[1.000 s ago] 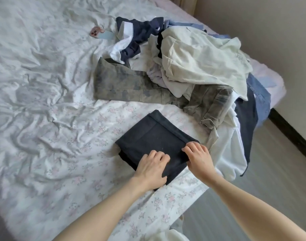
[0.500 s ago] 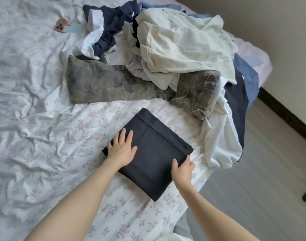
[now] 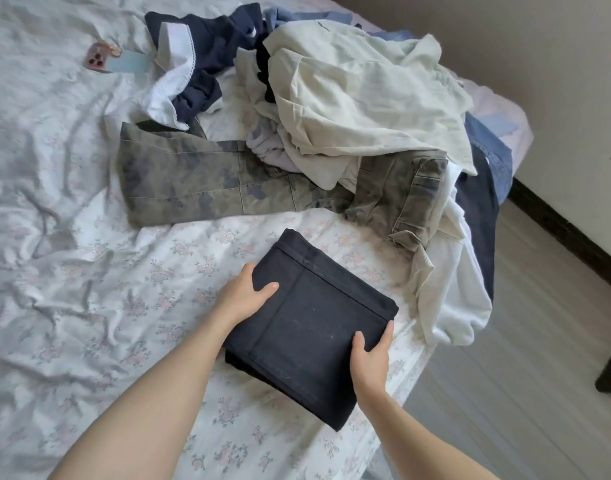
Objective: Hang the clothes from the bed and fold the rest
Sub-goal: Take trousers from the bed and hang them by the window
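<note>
One folded dark garment [image 3: 311, 327] lies on the bed [image 3: 72, 271], just before the one clothes pile [image 3: 349, 116]. Two hands grip its sides: left hand [image 3: 243, 296] and right hand [image 3: 370, 358], thumbs on top. Half a second ago the left palm lay flat on it.

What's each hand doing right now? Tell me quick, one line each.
Left hand: grips the left edge of the folded dark garment, thumb on top.
Right hand: grips the garment's right edge, thumb on top.
</note>
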A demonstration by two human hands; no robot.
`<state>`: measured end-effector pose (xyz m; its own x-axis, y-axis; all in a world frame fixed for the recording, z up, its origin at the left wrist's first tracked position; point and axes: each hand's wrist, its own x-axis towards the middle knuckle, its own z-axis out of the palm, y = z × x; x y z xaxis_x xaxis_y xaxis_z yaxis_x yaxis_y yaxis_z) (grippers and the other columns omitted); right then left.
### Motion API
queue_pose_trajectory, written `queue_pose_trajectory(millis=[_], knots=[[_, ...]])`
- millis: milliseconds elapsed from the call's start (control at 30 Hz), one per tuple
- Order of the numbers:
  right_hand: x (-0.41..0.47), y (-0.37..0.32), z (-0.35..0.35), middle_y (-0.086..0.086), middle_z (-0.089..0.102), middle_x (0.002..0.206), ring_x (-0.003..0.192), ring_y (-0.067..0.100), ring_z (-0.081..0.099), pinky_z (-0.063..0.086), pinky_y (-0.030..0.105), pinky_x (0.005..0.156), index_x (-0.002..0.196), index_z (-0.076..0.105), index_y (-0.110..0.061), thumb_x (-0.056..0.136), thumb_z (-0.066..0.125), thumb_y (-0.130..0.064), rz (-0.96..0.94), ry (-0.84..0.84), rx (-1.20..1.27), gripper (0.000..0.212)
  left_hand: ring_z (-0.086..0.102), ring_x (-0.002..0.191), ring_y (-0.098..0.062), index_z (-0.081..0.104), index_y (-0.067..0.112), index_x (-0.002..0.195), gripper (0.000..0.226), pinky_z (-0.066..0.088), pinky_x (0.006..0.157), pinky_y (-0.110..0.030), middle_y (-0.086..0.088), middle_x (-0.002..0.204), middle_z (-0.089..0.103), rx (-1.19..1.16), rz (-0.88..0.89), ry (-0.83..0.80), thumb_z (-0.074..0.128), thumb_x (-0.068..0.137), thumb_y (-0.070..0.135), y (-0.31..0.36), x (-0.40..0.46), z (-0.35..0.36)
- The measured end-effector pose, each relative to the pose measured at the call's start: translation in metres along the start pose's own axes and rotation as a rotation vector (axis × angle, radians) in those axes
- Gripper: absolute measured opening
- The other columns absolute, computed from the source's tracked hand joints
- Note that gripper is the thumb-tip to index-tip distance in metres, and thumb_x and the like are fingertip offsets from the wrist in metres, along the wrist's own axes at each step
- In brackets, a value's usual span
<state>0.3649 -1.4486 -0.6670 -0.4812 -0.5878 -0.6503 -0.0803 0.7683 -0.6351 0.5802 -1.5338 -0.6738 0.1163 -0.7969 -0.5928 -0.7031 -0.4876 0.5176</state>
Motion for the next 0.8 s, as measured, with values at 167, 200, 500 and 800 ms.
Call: queue_pose_trajectory(millis=[167, 200, 500, 800], knots=[[-0.010, -0.025, -0.005, -0.002, 0.041, 0.142, 0.123, 0.023, 0.045, 0.036, 0.035, 0.100, 0.147, 0.011, -0.037, 0.093, 0.044, -0.021, -0.086, 0.006, -0.007, 0.065, 0.056, 0.098, -0.023, 0.037, 0.016, 0.133, 0.045, 0.044, 0.081, -0.033, -0.004, 0.120, 0.059, -0.087, 0.052, 0.137, 0.044, 0.095, 0.041, 0.006, -0.031, -0.004], [-0.013, -0.033, -0.006, -0.004, 0.040, 0.143, 0.126, 0.022, 0.043, 0.035, 0.037, 0.104, 0.147, 0.013, -0.036, 0.093, 0.044, -0.020, -0.120, -0.016, -0.008, 0.064, 0.055, 0.106, -0.026, 0.036, 0.015, 0.135, 0.047, 0.043, 0.084, -0.032, -0.005, 0.126, 0.056, -0.120, 0.041, 0.161, 0.044, 0.096, 0.039, 0.007, -0.039, -0.006], [-0.058, -0.125, -0.005, 0.002, 0.061, 0.100, 0.095, 0.023, 0.057, 0.047, 0.033, 0.078, 0.106, 0.051, -0.015, 0.091, 0.051, -0.023, -0.415, -0.238, 0.030, 0.017, 0.049, 0.118, -0.035, 0.039, 0.007, 0.131, 0.040, 0.037, 0.089, -0.037, -0.014, 0.133, 0.051, -0.362, -0.017, 0.603, 0.044, 0.098, 0.029, 0.024, -0.118, -0.062], [-0.156, -0.200, -0.027, 0.006, 0.054, 0.127, 0.116, 0.025, 0.049, 0.041, 0.039, 0.098, 0.135, 0.037, -0.012, 0.095, 0.041, -0.023, -0.832, -0.565, -0.123, 0.042, 0.048, 0.117, -0.033, 0.040, 0.007, 0.130, 0.037, 0.035, 0.089, -0.035, -0.012, 0.129, 0.053, -0.457, 0.010, 0.993, 0.042, 0.098, 0.025, 0.067, -0.225, -0.126]])
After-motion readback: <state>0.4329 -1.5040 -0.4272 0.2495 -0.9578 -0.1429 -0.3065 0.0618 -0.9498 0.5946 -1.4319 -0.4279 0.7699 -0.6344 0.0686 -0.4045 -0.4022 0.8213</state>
